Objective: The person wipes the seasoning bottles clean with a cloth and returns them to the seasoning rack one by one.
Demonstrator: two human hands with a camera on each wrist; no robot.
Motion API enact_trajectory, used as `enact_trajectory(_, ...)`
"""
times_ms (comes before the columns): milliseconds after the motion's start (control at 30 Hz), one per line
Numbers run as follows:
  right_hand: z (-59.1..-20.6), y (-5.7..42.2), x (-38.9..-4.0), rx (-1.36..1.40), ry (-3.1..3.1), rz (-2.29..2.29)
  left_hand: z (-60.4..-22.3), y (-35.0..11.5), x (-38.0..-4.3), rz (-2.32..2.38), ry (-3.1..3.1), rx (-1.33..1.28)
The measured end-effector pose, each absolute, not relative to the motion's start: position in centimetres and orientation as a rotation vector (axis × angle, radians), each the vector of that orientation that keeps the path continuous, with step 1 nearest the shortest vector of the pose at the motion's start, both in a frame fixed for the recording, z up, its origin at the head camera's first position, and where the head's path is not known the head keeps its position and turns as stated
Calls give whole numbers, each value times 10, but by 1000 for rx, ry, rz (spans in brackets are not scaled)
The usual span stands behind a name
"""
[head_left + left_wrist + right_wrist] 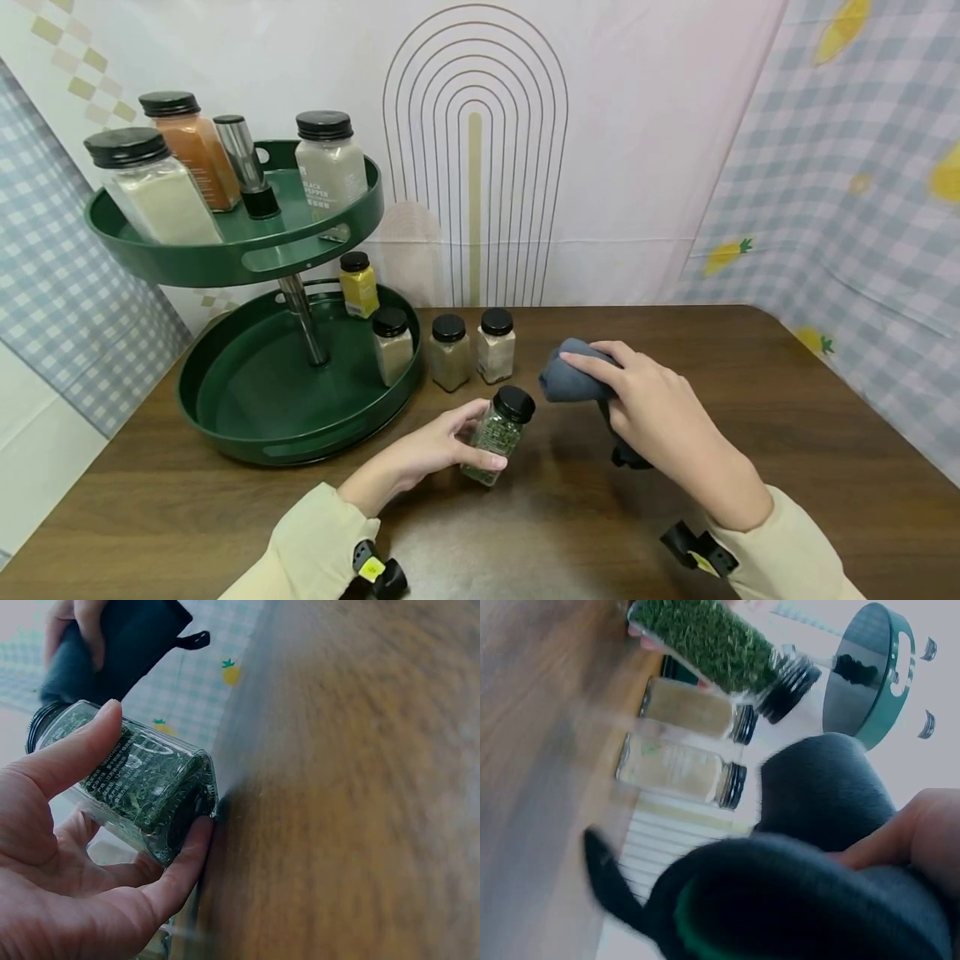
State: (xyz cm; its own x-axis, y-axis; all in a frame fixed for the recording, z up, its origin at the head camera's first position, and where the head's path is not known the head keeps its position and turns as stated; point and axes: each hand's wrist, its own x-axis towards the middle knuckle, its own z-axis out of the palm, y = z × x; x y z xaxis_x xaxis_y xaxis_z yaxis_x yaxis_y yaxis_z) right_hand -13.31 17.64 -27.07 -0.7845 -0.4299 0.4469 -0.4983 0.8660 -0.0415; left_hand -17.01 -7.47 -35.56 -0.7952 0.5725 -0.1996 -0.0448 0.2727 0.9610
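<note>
Left hand (438,451) grips a slanted jar (498,433), lid (514,404) up, thumb (79,756) hiding part; right of jar, right hand (663,408) clutches cloth (570,380).

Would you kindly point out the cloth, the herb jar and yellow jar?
Cloth (572,382), head view: bunched end.
Herb jar (146,776), left wrist view: glass side.
Yellow jar (360,290), head view: body below lid.

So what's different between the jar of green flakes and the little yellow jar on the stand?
The green-flake jar holds leafy green bits, while the yellow jar shows solid yellow.
The green-flake jar is gripped in the left hand; the yellow jar sits on the lower tier.
The green-flake jar is clearly tilted, whereas the yellow jar stands nearly upright.
Both have black lids.
</note>
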Motion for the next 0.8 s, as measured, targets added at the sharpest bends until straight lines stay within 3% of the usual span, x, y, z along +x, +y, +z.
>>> enact_trajectory(333,-290,152,-131,855,-2420,393,-353,-74,-170,1529,2050,454)
enact_trajectory(800,-293,152,-131,727,-2545,274,-355,-74,-170,1541,2052,445)
